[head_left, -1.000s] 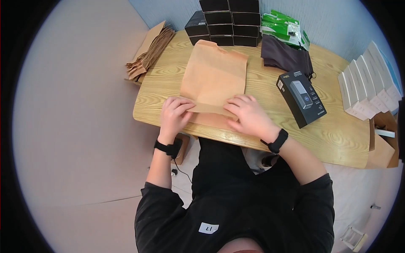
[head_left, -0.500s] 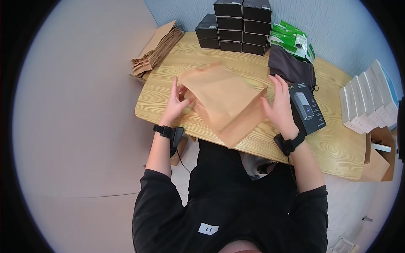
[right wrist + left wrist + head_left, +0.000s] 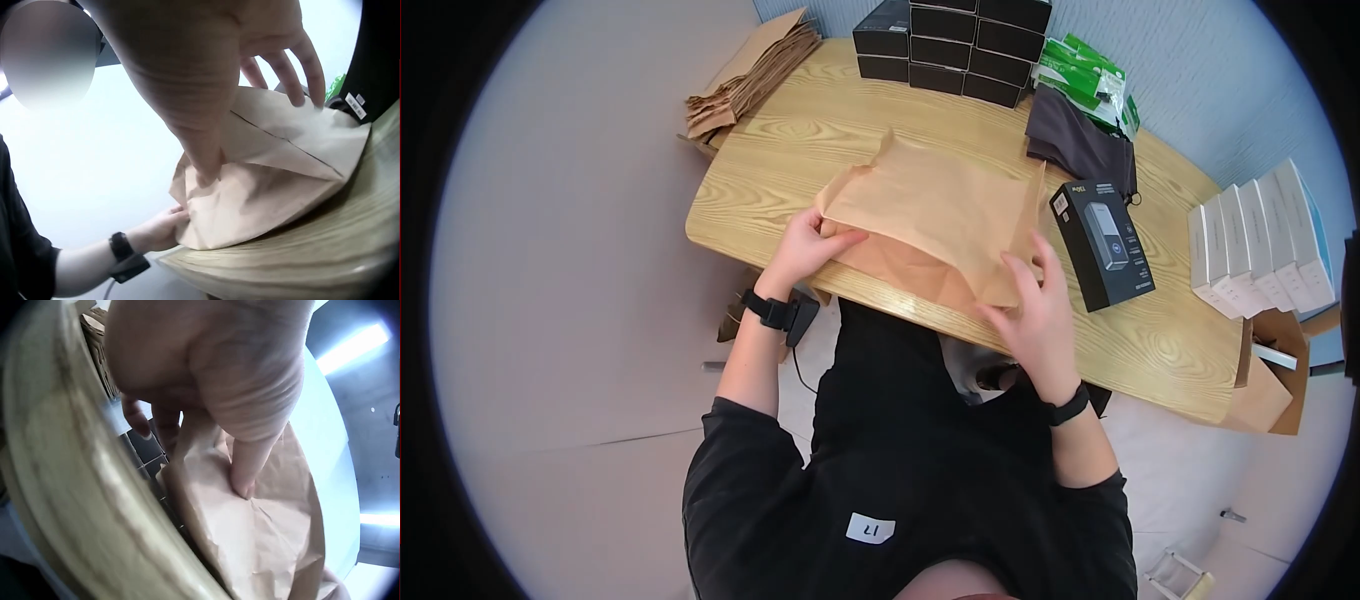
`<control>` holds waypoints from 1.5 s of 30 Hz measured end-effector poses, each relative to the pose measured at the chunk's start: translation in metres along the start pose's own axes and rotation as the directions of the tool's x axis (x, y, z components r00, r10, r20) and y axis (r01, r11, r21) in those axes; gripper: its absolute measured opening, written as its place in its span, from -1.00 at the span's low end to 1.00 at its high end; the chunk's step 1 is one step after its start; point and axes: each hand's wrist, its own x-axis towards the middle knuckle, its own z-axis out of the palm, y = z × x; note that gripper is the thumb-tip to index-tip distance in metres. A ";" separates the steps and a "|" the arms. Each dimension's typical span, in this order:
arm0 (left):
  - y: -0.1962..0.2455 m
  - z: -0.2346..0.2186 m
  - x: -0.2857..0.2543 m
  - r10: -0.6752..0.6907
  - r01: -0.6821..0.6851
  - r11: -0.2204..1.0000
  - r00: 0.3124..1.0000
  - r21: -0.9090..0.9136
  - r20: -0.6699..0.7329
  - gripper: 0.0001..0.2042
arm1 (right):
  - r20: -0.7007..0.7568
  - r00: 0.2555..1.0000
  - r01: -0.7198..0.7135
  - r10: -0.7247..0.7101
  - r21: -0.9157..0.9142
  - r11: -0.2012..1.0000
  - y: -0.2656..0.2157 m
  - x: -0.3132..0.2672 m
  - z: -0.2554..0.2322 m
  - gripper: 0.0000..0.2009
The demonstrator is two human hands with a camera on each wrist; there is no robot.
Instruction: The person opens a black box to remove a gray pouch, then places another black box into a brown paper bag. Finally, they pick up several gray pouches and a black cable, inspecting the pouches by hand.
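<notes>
A brown paper bag (image 3: 930, 200) lies at the table's front edge, its creased mouth side toward me and the upper layer lifted off the lower. My left hand (image 3: 808, 248) pinches its left edge, thumb on the paper and fingers behind, as the left wrist view of the bag (image 3: 275, 506) shows. At the right side, my right hand (image 3: 1038, 315) touches the bag with its fingers spread. In the right wrist view the right thumb (image 3: 206, 169) presses into the paper while the other fingers stretch over the far side.
Right of the bag lies a black product box (image 3: 1105, 245). Behind are stacked black boxes (image 3: 940, 50), green packets (image 3: 1085, 75) and a dark cloth pouch (image 3: 1080, 140). Folded paper bags (image 3: 755, 75) lie back left; white boxes (image 3: 1260, 240) stand right, above an open carton (image 3: 1280, 360).
The bag has been turned on the table and its mouth side now faces me, with the layers parted. Both hands moved to its sides; the left took hold of an edge.
</notes>
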 end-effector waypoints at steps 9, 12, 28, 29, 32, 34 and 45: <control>-0.003 -0.001 -0.018 0.261 -0.228 0.945 0.957 0.233 -0.123 -0.80 | -0.187 0.973 -0.084 0.136 0.263 0.961 0.030 -0.008 0.006 -0.77; -0.019 -0.017 -0.015 0.412 -0.364 0.711 0.909 0.601 0.063 -0.66 | -0.120 0.989 0.079 -0.083 -0.033 0.996 0.041 -0.009 -0.002 -0.70; 0.008 0.034 -0.011 0.003 0.113 0.913 0.959 0.392 -0.285 -0.30 | -0.125 0.867 -0.353 0.483 0.530 0.771 0.049 -0.003 0.003 -0.65; 0.006 0.033 -0.010 0.057 0.122 0.855 0.944 0.504 -0.326 -0.31 | -0.054 0.872 -0.411 0.486 0.455 0.789 0.056 -0.005 0.007 -0.64; -0.010 0.028 -0.007 0.370 0.026 0.575 0.883 0.818 -0.289 -0.36 | 0.054 0.879 -0.471 0.474 0.257 0.844 0.057 -0.003 0.005 -0.60; -0.006 0.025 -0.005 0.259 0.042 0.648 0.927 0.761 -0.272 -0.39 | 0.090 0.884 -0.467 0.459 0.138 0.873 0.052 -0.001 0.004 -0.58; -0.001 0.015 0.004 -0.108 0.092 0.986 0.988 -0.140 -0.111 -0.66 | 0.158 0.945 -0.314 0.288 0.694 0.648 0.072 0.012 -0.002 -0.59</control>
